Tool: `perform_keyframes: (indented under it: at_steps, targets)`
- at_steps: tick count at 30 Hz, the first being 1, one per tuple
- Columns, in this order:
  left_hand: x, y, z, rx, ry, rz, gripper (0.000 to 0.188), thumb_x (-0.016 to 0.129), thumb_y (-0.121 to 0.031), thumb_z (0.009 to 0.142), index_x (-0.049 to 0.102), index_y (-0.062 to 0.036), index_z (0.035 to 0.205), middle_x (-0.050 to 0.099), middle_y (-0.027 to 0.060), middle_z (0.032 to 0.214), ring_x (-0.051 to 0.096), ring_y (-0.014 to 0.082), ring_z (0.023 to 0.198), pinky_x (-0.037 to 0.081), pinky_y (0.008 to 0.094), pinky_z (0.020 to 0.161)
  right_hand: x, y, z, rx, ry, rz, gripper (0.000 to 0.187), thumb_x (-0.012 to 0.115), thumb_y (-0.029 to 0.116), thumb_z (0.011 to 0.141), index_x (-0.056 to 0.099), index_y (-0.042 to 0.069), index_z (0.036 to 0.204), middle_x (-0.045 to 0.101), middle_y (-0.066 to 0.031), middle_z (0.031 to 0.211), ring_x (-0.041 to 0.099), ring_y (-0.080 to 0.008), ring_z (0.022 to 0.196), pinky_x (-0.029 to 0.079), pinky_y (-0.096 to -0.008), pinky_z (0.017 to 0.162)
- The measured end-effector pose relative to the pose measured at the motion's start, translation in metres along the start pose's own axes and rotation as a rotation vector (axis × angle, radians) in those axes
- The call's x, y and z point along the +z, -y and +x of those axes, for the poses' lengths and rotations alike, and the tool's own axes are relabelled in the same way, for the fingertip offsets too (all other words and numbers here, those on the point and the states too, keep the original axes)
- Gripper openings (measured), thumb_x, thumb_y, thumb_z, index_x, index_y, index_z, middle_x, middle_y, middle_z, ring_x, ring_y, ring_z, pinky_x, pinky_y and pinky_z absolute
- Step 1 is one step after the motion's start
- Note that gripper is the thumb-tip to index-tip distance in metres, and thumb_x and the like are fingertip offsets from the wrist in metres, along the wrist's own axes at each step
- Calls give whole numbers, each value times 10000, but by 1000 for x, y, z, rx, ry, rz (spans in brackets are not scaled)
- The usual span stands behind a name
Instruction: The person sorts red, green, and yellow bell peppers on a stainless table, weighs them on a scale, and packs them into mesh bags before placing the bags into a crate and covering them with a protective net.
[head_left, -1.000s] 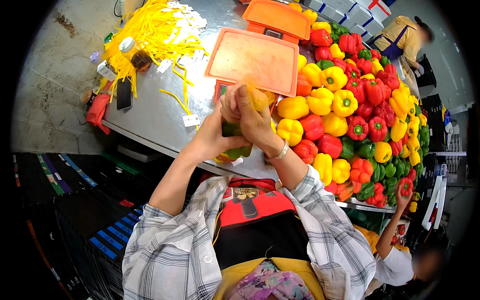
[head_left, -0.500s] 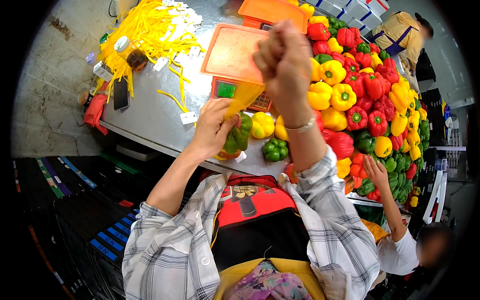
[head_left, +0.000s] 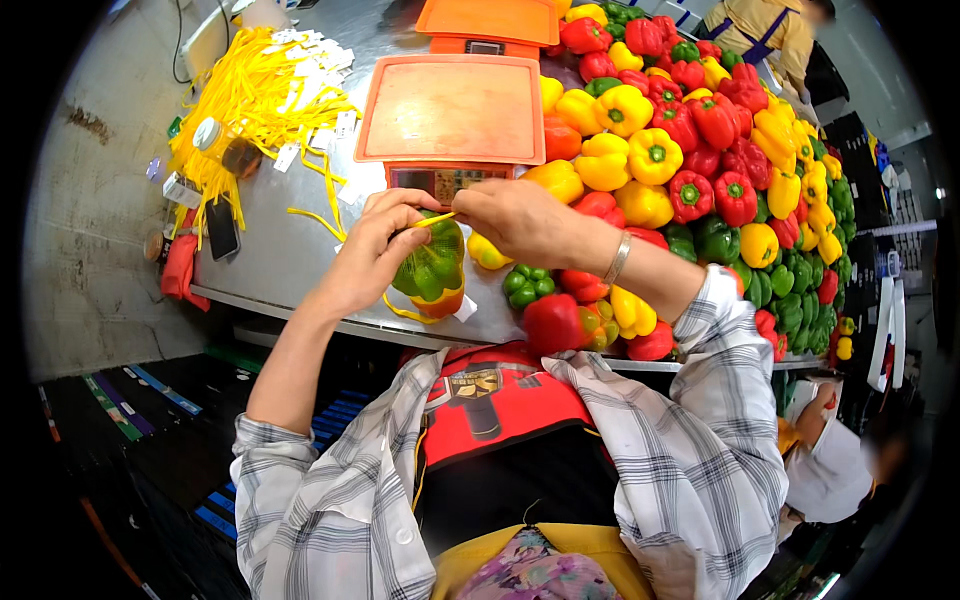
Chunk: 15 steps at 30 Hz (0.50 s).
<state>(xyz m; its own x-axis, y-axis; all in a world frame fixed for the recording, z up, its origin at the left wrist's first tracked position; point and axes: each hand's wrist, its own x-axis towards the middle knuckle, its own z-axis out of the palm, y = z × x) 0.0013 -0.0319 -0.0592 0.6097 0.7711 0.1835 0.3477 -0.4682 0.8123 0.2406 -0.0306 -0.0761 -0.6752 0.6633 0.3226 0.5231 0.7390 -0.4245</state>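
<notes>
A yellow mesh bag of bell peppers [head_left: 432, 262] hangs from my left hand [head_left: 372, 245], a green one on top and yellow and orange-red ones beneath. My left fingers are closed around the gathered neck of the net. Just to the right, my right hand [head_left: 525, 218] pinches the twisted yellow end of the mesh, which runs as a short taut strand between both hands. Loose peppers lie by the bag, among them a green pepper [head_left: 527, 286] and a red pepper [head_left: 553, 323] near the table edge.
An orange scale [head_left: 452, 110] stands ahead, with a second orange scale [head_left: 488, 20] behind. Bell peppers [head_left: 690, 190] pile up on the right. Yellow mesh sleeves with tags [head_left: 245, 95], a jar [head_left: 225, 145] and a phone [head_left: 221, 228] lie left. Two co-workers [head_left: 765, 35] [head_left: 830, 465] are at right.
My right hand has come down from above the scale to beside my left hand. The stretched mesh is now a short twisted strand. A co-worker's hand has left the peppers at right.
</notes>
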Motion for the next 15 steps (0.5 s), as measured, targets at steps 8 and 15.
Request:
perform_keyframes:
  at_steps: [8,15]
  targets:
    - [-4,-29,1,499,-66,654,133,700,-11,739,641,-7,858,626,93,891,582,266,729,488,339,611,55,90,-39,584,-101,2636,131,595,193,973,605,85,1045,461,49,720,321,-55,536,309,-221,501]
    - [-19,-126,4,639,-555,69,100,690,-41,793,596,-50,760,620,79,808,571,213,649,486,354,615,19,154,13,-287,327,2637,207,548,285,1006,607,93,1053,507,5,757,461,-120,513,399,-290,481]
